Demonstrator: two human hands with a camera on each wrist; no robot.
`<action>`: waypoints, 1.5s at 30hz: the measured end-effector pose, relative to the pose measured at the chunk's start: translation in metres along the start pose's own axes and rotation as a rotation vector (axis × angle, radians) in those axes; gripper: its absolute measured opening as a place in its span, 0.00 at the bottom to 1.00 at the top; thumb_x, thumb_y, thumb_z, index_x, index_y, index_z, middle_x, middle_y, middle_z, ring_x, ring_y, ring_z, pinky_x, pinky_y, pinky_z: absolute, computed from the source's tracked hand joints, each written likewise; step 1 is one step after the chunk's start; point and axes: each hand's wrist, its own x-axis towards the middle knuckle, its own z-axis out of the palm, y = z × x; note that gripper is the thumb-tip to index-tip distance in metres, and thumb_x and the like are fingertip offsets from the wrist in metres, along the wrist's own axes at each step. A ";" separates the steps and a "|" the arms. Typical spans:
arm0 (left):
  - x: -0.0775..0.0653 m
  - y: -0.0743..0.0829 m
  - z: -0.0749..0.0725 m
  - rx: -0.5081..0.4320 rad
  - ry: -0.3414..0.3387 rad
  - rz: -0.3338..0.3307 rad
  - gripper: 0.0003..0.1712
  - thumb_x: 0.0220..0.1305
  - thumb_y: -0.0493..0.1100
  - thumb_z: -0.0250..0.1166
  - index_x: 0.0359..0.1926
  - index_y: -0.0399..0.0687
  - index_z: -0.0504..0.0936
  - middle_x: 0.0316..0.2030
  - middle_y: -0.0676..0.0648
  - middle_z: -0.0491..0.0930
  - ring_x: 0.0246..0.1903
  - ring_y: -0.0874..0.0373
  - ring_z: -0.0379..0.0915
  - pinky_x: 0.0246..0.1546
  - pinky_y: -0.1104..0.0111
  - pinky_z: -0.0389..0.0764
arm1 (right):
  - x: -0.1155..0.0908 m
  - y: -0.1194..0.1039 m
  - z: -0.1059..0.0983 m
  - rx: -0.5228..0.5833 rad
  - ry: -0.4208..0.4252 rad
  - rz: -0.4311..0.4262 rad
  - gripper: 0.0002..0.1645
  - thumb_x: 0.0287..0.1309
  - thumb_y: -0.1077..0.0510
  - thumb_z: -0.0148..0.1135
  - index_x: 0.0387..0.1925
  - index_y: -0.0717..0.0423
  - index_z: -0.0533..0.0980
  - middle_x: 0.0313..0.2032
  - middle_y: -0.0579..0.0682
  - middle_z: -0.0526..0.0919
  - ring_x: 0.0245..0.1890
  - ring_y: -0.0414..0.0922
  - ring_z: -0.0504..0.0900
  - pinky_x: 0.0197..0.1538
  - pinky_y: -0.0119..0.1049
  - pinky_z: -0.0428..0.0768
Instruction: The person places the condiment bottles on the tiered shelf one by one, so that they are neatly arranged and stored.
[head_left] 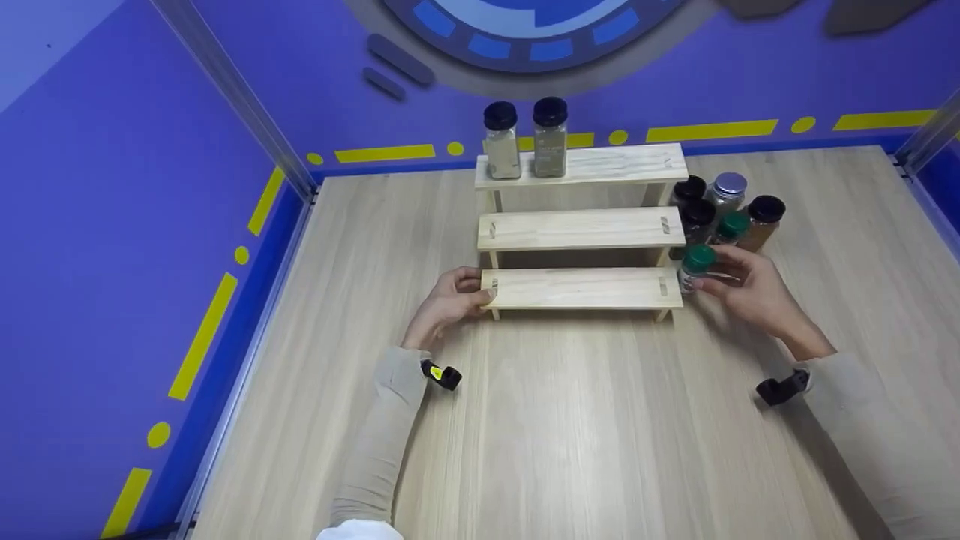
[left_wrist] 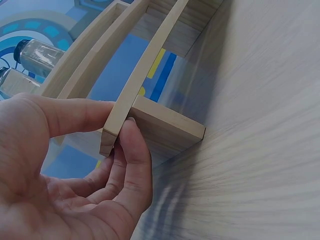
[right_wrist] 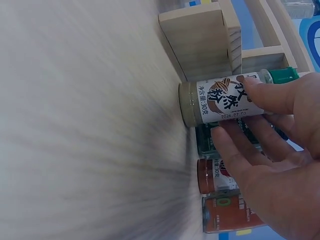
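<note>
A three-tier wooden spice rack (head_left: 581,289) stands at the back of the table. My left hand (head_left: 450,301) pinches the left end of its lowest board (left_wrist: 137,82), thumb above and fingertips beneath. Beside the rack's right end, my right hand (head_left: 756,294) holds a spice jar with a green cap (head_left: 699,258) between thumb and fingers. In the right wrist view this jar (right_wrist: 225,101) has a white label and tan powder at its base, close to the table. Two black-capped jars, one pale (head_left: 503,154) and one greyish (head_left: 550,142), stand on the top board.
Right of the rack is a cluster of several jars: a silver-capped one (head_left: 728,191), another green-capped one (head_left: 731,227), a black-capped one with orange-brown contents (head_left: 761,223) and dark-capped ones (head_left: 690,189). A blue-purple wall (head_left: 420,120) closes the back, another wall (head_left: 112,247) the left.
</note>
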 end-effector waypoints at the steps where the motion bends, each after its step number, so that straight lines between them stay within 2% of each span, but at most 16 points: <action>1: 0.000 0.000 0.000 0.000 -0.002 0.000 0.27 0.69 0.31 0.69 0.66 0.32 0.73 0.58 0.34 0.82 0.42 0.57 0.82 0.41 0.67 0.88 | 0.000 0.000 0.000 0.004 0.002 0.002 0.29 0.64 0.69 0.73 0.66 0.67 0.77 0.51 0.42 0.84 0.49 0.24 0.81 0.54 0.15 0.79; 6: 0.000 -0.001 0.000 0.001 -0.008 0.001 0.28 0.69 0.31 0.69 0.67 0.32 0.73 0.60 0.33 0.82 0.43 0.56 0.83 0.44 0.65 0.89 | 0.001 -0.003 -0.005 0.049 0.025 -0.007 0.30 0.62 0.71 0.74 0.65 0.69 0.76 0.47 0.29 0.83 0.49 0.25 0.82 0.55 0.17 0.80; 10: 0.000 -0.002 0.000 0.007 -0.005 0.006 0.27 0.70 0.32 0.69 0.66 0.32 0.73 0.60 0.33 0.82 0.43 0.55 0.83 0.45 0.64 0.90 | 0.002 -0.010 -0.012 0.061 0.056 -0.031 0.30 0.62 0.71 0.73 0.65 0.69 0.76 0.48 0.26 0.83 0.50 0.26 0.82 0.55 0.16 0.80; 21: 0.001 0.000 0.002 -0.034 0.004 -0.006 0.27 0.69 0.30 0.68 0.66 0.31 0.73 0.59 0.33 0.82 0.42 0.55 0.82 0.43 0.66 0.89 | 0.006 -0.049 -0.034 0.097 0.176 -0.112 0.27 0.62 0.71 0.73 0.63 0.64 0.79 0.46 0.34 0.85 0.48 0.32 0.84 0.53 0.17 0.80; 27: 0.002 -0.001 0.002 -0.015 0.010 -0.001 0.26 0.68 0.30 0.68 0.65 0.32 0.74 0.58 0.34 0.82 0.42 0.56 0.82 0.40 0.68 0.86 | 0.013 -0.075 -0.044 0.095 0.214 -0.145 0.27 0.64 0.70 0.72 0.64 0.61 0.80 0.47 0.36 0.86 0.47 0.34 0.85 0.52 0.18 0.81; 30: 0.002 -0.001 0.002 -0.027 0.010 -0.007 0.25 0.68 0.29 0.68 0.64 0.32 0.74 0.57 0.34 0.83 0.41 0.56 0.82 0.40 0.68 0.86 | 0.019 -0.087 -0.046 0.104 0.220 -0.163 0.28 0.64 0.69 0.72 0.65 0.60 0.80 0.48 0.36 0.87 0.48 0.34 0.86 0.52 0.19 0.82; 36: 0.002 0.000 0.004 -0.057 0.020 -0.006 0.25 0.68 0.28 0.68 0.64 0.30 0.74 0.56 0.34 0.83 0.39 0.56 0.82 0.40 0.69 0.88 | 0.034 -0.109 -0.047 0.113 0.240 -0.147 0.28 0.64 0.65 0.74 0.65 0.55 0.80 0.51 0.38 0.86 0.50 0.35 0.85 0.52 0.20 0.82; 45: 0.001 0.001 0.003 -0.041 0.020 -0.011 0.26 0.68 0.29 0.68 0.65 0.31 0.74 0.59 0.32 0.82 0.40 0.56 0.82 0.39 0.69 0.88 | 0.057 -0.139 -0.043 0.168 0.250 -0.188 0.27 0.64 0.67 0.74 0.64 0.57 0.81 0.53 0.43 0.85 0.52 0.39 0.86 0.54 0.22 0.84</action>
